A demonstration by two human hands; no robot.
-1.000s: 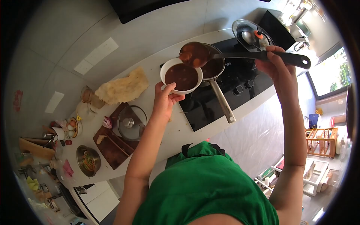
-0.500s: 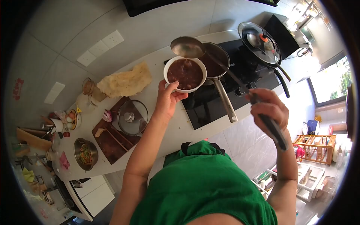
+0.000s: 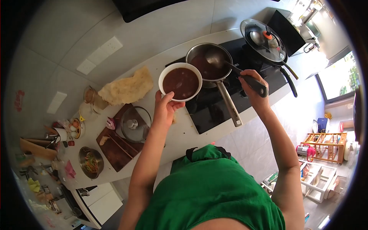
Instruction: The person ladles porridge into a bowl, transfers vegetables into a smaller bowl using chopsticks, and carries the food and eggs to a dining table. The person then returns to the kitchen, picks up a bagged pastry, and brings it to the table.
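My left hand (image 3: 167,108) holds a white bowl (image 3: 161,81) of dark reddish-brown soup, thumb over the rim and fingers beneath. The bowl is beside the left edge of a steel saucepan (image 3: 220,78) on the black hob (image 3: 209,118). In the pan is more of the same brown liquid. My right hand (image 3: 253,86) is closed around the black handle of a ladle (image 3: 217,58), whose metal head rests inside the saucepan, at the liquid. The pan's steel handle points toward my body.
Behind the saucepan to the right stands a black pan with a glass lid (image 3: 264,40). Left lie a flatbread (image 3: 128,88), a cutting board (image 3: 117,155) with chopsticks, another glass lid (image 3: 137,124), and a steel bowl of shredded vegetables (image 3: 91,163).
The ladle, earlier tipped over the bowl, is now down in the saucepan. My right hand has moved up and left from its lower position. The bowl has shifted slightly left, away from the pan.
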